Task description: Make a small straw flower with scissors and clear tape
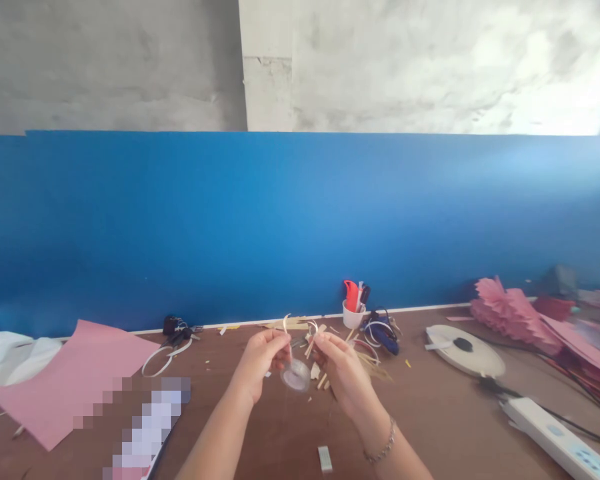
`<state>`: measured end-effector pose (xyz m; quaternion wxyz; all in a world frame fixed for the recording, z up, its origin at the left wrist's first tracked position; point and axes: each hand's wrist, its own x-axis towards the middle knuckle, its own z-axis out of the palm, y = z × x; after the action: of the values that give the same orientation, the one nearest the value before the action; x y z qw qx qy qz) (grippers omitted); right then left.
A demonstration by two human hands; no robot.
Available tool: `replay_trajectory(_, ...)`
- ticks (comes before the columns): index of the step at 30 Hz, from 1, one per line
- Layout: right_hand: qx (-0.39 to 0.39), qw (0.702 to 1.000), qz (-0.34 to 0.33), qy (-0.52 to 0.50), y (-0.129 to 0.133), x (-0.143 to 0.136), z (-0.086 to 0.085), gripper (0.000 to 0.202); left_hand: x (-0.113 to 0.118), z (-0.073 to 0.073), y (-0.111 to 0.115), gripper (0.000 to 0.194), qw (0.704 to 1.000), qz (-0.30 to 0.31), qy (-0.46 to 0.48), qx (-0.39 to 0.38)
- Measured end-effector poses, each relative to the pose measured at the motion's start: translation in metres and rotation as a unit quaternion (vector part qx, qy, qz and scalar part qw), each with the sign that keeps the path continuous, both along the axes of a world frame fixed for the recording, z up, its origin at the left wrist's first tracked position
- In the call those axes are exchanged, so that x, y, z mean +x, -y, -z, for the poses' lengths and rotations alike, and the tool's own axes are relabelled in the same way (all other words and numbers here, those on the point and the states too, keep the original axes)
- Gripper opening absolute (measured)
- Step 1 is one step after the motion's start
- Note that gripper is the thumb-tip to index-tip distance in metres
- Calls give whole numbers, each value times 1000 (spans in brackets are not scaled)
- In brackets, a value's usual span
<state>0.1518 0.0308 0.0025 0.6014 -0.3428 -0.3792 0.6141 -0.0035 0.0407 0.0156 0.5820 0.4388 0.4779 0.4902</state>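
My left hand [266, 357] is closed in a pinch on a thin white strip [287, 325], whose curved end rises above the fingertips. Just below those fingers hangs a roll of transparent tape [295, 376]; whether the fingers also grip it, I cannot tell. My right hand [344, 367] is level with the left and a short way apart, thumb and forefinger pinched at a small curled white strip [312, 326]. Whether both white ends belong to one strip is unclear. Thin wooden sticks [322, 381] and scraps lie on the brown table [280, 443] behind and under the hands.
A white cup [353, 315] with a red-handled tool stands by the blue partition [300, 220]. Keys [180, 333] and pink paper [80, 373] lie left. To the right are a round whitish lid-like disc [465, 351], a power strip [560, 433] and pleated pink paper [515, 313].
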Motion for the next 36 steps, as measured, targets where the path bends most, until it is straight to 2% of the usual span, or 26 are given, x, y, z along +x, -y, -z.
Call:
replay_trajectory(4, -6, 1000, 16, -6, -3, 2, -1, 23, -2, 11, -8, 17, 995, -53, -85, -1)
replay_trajectory(8, -12, 998, 33, 52, -10, 7, 12, 23, -5, 23, -14, 17, 995, -38, -94, -22)
replay_trajectory(12, -44, 985, -13, 168, -22, 13, 33, 23, -11, 29, -13, 20, 998, -7, -50, -25)
replay_trajectory(19, -88, 965, -67, 236, -29, 13, 56, 13, -24, 21, 0, 22, 999, 14, 4, -52)
replay_trajectory(23, -81, 959, -72, 263, -29, 8, 64, 16, -32, 17, 9, 21, 999, 14, 7, -51)
replay_trajectory(27, -62, 953, -66, 290, -28, 1, 71, 22, -40, 19, 13, 22, 999, 13, 8, -45)
replay_trajectory(32, -45, 953, -44, 295, -23, -7, 72, 25, -45, 20, 13, 22, 999, 7, 4, -43)
replay_trajectory(36, -66, 963, -52, 255, -22, -10, 65, 23, -44, 17, 14, 21, 999, 1, 3, -48)
